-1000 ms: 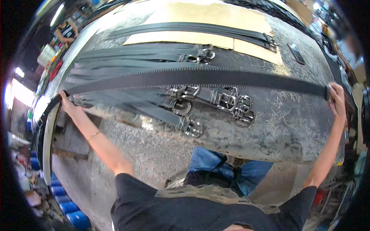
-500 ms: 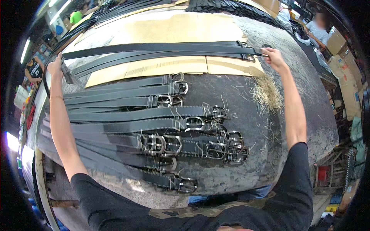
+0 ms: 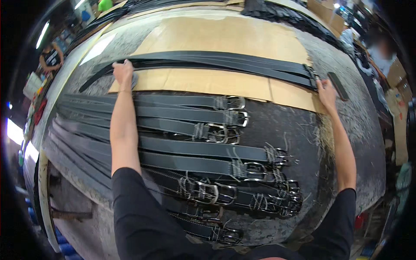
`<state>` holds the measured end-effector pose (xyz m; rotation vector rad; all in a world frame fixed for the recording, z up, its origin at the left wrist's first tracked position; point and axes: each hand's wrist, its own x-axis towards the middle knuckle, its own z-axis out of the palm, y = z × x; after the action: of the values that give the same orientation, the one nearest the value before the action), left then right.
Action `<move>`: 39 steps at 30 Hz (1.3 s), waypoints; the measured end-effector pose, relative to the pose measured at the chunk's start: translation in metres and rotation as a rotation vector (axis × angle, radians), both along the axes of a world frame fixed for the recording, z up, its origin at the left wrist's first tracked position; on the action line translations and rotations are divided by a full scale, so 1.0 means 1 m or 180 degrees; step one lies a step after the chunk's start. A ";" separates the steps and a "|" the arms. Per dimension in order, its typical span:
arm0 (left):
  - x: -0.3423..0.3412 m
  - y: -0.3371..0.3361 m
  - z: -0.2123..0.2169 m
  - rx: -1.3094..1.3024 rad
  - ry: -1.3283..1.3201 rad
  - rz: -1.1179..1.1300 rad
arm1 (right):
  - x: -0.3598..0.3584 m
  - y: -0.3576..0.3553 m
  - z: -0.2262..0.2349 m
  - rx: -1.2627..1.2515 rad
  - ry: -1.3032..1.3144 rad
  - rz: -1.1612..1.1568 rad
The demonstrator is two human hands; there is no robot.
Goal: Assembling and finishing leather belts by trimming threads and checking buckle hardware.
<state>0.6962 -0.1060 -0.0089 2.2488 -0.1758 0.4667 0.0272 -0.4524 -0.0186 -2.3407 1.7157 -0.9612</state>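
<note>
My left hand (image 3: 122,71) presses flat on the left part of a bundle of long black straps (image 3: 216,63) laid across brown cardboard (image 3: 216,37) at the far side of the table. At the bundle's right end, by its buckle, my right hand (image 3: 326,92) rests with fingers on the strap ends. Both arms reach over several black belts with silver buckles (image 3: 225,130) lying in rows nearer to me.
A worn grey table (image 3: 346,130) carries everything, with loose fibres (image 3: 323,134) near my right forearm. A dark flat tool (image 3: 338,86) lies beside my right hand. More dark straps (image 3: 277,11) pile at the far edge. Other people stand at far left and far right.
Both hands have carried the black strap bundle from near me to the far cardboard. My left hand has slid rightward along the straps, from the table's left edge toward the middle.
</note>
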 end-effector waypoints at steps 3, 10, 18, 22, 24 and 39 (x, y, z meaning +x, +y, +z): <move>0.004 0.000 0.008 -0.0025 0.0302 0.0031 | -0.002 -0.008 -0.008 -0.0004 -0.0123 -0.0097; 0.011 0.014 0.009 0.1191 0.0179 -0.0083 | 0.011 0.000 -0.010 0.0793 -0.1125 -0.0089; -0.004 0.008 -0.003 0.1312 -0.0292 -0.0556 | -0.009 -0.019 -0.023 0.0747 -0.1138 0.0033; -0.016 0.014 -0.001 0.1130 -0.0749 -0.0816 | -0.009 -0.024 -0.028 0.0669 -0.1123 0.0055; -0.025 0.015 0.002 0.1106 -0.0754 -0.0821 | -0.010 -0.026 -0.028 0.0602 -0.1070 0.0056; -0.019 0.008 -0.005 0.1647 0.0100 -0.0209 | -0.006 -0.013 -0.022 0.0429 -0.1080 -0.0015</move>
<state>0.6768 -0.0981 -0.0142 2.7420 -0.3898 0.3801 0.0210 -0.4654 -0.0411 -1.9572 1.5968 -1.1277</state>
